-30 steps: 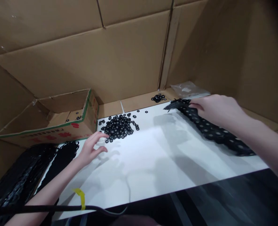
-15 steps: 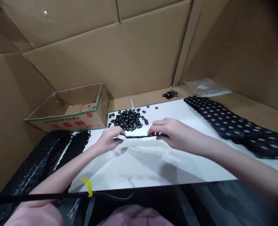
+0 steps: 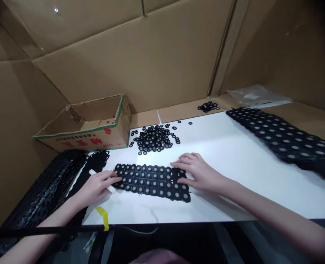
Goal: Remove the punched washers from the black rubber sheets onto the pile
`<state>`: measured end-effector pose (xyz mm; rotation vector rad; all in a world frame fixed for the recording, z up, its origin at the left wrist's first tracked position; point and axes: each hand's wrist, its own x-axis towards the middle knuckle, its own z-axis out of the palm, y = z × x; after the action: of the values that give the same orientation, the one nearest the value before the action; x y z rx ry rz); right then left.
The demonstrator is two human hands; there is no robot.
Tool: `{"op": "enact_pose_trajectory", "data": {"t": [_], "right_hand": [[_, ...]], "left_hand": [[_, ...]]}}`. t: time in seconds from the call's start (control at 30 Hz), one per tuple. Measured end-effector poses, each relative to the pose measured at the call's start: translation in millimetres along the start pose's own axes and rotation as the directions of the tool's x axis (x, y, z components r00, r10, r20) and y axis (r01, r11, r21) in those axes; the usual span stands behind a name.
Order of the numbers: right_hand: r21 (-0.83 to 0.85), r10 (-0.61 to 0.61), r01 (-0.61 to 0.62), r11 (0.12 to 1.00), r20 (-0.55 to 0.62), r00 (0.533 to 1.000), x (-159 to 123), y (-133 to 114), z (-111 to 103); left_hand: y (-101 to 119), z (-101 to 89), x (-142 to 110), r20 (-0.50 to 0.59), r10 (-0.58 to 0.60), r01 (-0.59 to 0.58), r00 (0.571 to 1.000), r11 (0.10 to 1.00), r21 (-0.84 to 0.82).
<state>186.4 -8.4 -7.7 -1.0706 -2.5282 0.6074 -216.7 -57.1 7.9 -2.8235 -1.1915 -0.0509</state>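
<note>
A black rubbery sheet (image 3: 151,180) with rows of grey round discs lies flat on the white tabletop between my hands. My left hand (image 3: 98,186) is closed around a white stick-like piece (image 3: 111,189), whose ends poke out on both sides; its fingertips touch the sheet's left end. At the right end, my right hand (image 3: 198,172) rests with thumb and fingers apart on the sheet, covering part of its edge. Just beyond the sheet is a pile of small black rings with grey centres (image 3: 154,138).
A cardboard box (image 3: 82,137) with a green rim stands at back left. Stacked black sheets (image 3: 41,187) and black openwork strips (image 3: 87,172) lie left. At right is a longer disc-filled sheet (image 3: 283,137). A small ring pile (image 3: 207,106) and plastic bag (image 3: 258,94) lie behind; cardboard walls (image 3: 151,58) enclose the table.
The sheet, earlier held edge-on between both hands, now lies flat with its discs showing. My left hand has moved left and nearer; the right hand has lowered and its fingers have loosened.
</note>
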Motion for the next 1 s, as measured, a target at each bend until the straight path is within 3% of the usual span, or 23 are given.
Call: {"op": "enact_pose_trajectory", "data": {"t": [0.17, 0.3, 0.37, 0.47, 0.57, 0.67, 0.8, 0.9, 1.0], "right_hand": [[0.074, 0.215, -0.209, 0.975, -0.079, 0.973, -8.2, -5.2, 13.3], [0.169, 0.279, -0.276, 0.946, 0.008, 0.960, 12.9, -6.9, 10.7], [0.140, 0.261, -0.254, 0.957, -0.028, 0.965, 27.9, -0.4, 6.7], [0.099, 0.244, -0.240, 0.966, -0.029, 0.969, 44.5, 14.1, 1.6], [0.099, 0.205, -0.206, 0.974, 0.017, 0.979, 48.6, 25.6, -2.0], [0.127, 0.177, -0.181, 0.975, 0.042, 0.983, 45.0, 28.5, -4.8], [0.176, 0.122, -0.130, 0.976, 0.053, 0.991, 43.0, 22.1, -5.2], [0.167, 0.133, -0.143, 0.975, 0.069, 0.989, 45.5, 18.7, -2.8], [0.145, 0.167, -0.173, 0.974, 0.053, 0.985, 48.3, 21.1, -1.2]], "left_hand": [[4.6, 8.2, -1.0, -0.139, 0.062, -0.054, 0.988, 0.997, 0.062], [3.3, 8.3, -2.0, -0.276, 0.077, -0.036, 0.958, 0.988, 0.152], [0.8, 3.8, -2.8, -0.240, 0.036, 0.001, 0.970, 0.988, 0.153], [-1.2, -5.6, -1.4, -0.103, -0.027, 0.030, 0.994, 0.999, 0.030], [1.3, -18.4, 10.1, -0.161, -0.166, 0.137, 0.973, 0.975, -0.176], [8.8, -31.6, 37.6, -0.232, -0.330, 0.216, 0.915, 0.888, -0.407], [26.4, -35.0, 90.0, -0.274, -0.332, 0.081, 0.903, 0.756, -0.650], [41.9, -25.3, 127.0, -0.099, -0.305, 0.055, 0.947, 0.460, -0.886], [52.0, -10.7, 155.8, -0.067, -0.248, 0.005, 0.967, 0.279, -0.960]]}}
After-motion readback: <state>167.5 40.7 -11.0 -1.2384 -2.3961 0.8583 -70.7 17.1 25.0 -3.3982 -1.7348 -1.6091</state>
